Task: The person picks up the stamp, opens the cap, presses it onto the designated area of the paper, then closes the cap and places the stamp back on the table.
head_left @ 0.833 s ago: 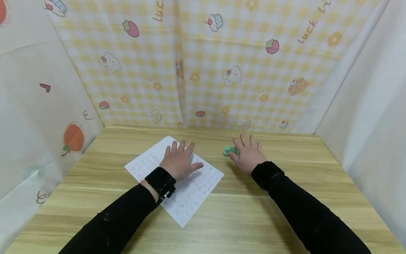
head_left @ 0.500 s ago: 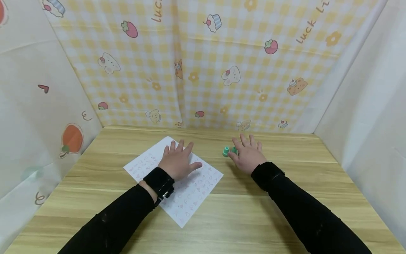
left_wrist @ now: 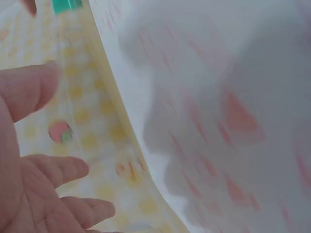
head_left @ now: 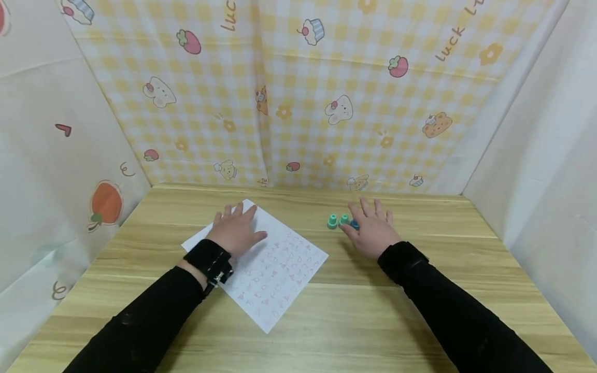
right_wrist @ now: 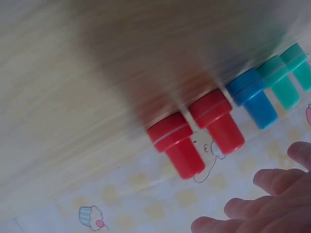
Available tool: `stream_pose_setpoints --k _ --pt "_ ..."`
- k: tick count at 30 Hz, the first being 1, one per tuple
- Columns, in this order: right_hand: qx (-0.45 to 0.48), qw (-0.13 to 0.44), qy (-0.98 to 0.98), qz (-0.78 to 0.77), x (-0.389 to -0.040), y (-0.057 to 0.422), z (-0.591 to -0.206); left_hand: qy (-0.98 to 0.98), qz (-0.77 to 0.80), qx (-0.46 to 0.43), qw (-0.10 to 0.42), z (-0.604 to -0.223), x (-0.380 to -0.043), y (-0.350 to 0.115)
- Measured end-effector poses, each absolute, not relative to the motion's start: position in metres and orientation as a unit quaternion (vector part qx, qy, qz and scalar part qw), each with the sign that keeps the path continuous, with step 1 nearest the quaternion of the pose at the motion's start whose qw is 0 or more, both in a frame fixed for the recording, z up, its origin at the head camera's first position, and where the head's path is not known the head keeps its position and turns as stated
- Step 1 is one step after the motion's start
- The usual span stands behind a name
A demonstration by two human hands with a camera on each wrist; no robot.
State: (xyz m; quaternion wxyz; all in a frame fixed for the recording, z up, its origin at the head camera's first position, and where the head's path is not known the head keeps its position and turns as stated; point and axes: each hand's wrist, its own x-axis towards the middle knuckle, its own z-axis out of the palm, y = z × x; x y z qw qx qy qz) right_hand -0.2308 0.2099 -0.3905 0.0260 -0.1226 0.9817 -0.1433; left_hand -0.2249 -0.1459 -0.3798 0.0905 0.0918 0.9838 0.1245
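Note:
A white sheet of paper point(head_left: 284, 280) printed with small red marks lies turned on the table. Over its left part, my left hand point(head_left: 233, 234) is spread palm down; the left wrist view shows the fingers apart, nothing in them, and their shadow on the paper point(left_wrist: 160, 97). To the right stand small capped toy stamps in a row: two green stamps point(head_left: 332, 221), a blue stamp point(right_wrist: 255, 97) and two red stamps point(right_wrist: 217, 121). Behind them in the right wrist view, my right hand point(head_left: 373, 235) has its fingers spread, holding nothing. In the head view that hand hides the red ones.
The wooden table point(head_left: 345, 321) is bounded at the back by a yellow checked cloth point(head_left: 298, 114). White cloth walls point(head_left: 527, 145) rise at both sides. Each wrist wears a black strap point(head_left: 403, 261).
My left hand has slid left across the paper, uncovering more marks. My right hand has shifted slightly right and nearer, so the second green stamp and part of the blue one now show.

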Motion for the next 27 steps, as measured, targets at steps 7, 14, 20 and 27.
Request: stream_pose_setpoints --k 7,14,20,27 --pt "-0.123 0.026 0.981 -0.151 -0.225 0.223 -0.388 0.979 0.124 0.087 0.136 -0.384 -0.224 -0.187" --pt "-0.111 0.029 0.983 -0.146 -0.223 0.230 -0.387 0.975 0.120 0.084 0.170 -0.388 -0.223 -0.201" --pt "-0.106 0.025 0.983 -0.150 -0.220 0.233 -0.384 0.978 0.097 0.082 0.165 -0.386 -0.220 -0.196" --pt "-0.102 0.025 0.981 -0.161 -0.218 0.235 -0.382 0.984 0.051 0.107 0.131 -0.384 -0.201 -0.184"
